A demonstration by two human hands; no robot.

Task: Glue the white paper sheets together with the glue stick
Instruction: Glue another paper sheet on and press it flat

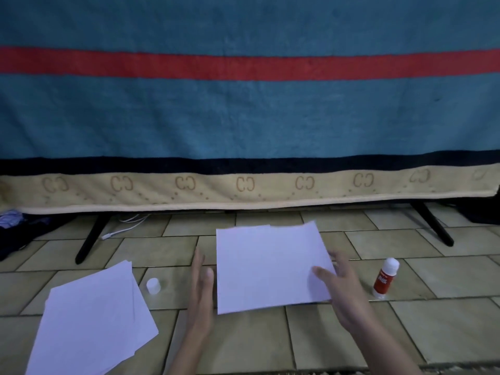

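A white paper sheet (267, 266) lies on the tiled floor in the middle, with a second sheet's edge showing just behind its top. My right hand (341, 288) rests at its right edge, thumb on top of the paper. My left hand (200, 288) stands edge-on beside the sheet's left edge with fingers straight. A loose stack of white sheets (92, 320) lies at the lower left. The red and white glue stick (385, 277) stands uncapped to the right of the sheet. Its white cap (153, 286) sits on the floor between the stack and my left hand.
A blue towel (243, 117) with red, dark and beige bands hangs over a rack with black legs (90, 239) just behind the paper. A white cable (121, 228) lies under it at the left. Dark cloth (16, 234) is piled at the far left.
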